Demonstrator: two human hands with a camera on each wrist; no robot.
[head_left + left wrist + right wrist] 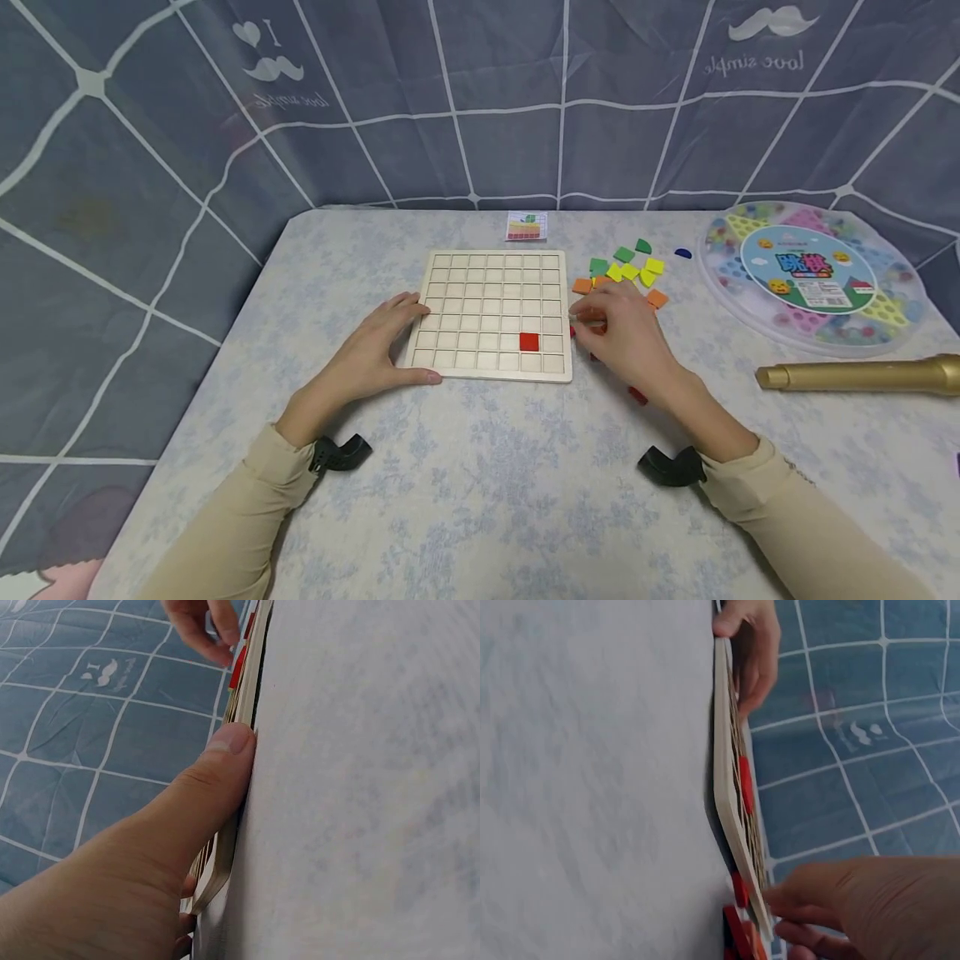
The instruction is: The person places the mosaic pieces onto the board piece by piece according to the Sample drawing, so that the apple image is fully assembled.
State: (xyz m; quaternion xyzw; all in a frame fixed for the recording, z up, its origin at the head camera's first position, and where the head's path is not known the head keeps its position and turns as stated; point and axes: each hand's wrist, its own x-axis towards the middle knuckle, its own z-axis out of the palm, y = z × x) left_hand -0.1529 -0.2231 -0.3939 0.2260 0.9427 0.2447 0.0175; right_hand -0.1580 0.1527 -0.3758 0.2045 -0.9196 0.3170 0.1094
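- The left hand (372, 348) lay against the wooden grid board (491, 315) at its 8 o'clock corner, thumb (225, 754) pressed along the near edge and fingers spread over the left edge, steadying it and clasping nothing else.
- The right hand (626, 329) sat just off the board's 3 o'clock edge, fingertips (780, 904) drawn narrowly together at the rim among red tiles (739, 889); whether a tile was actually pinched could not be told.
- The board lay flat at the table's centre, its cells bare except for one red square tile (528, 342) in the second row from the near edge, toward the right.
- More red tiles (637, 396) lay on the table (480, 483) beside and under the right hand, at 4 o'clock from the board.
- A loose heap of green, yellow and orange tiles (626, 271) sat at 1 o'clock from the board, with a single blue piece (682, 252) just beyond.
- A small pattern card (527, 226) lay at 12 o'clock, near the far edge.
- Well off at 2 o'clock rested a round plastic game case (813, 279), and at 3 o'clock a gold cylinder (858, 375).
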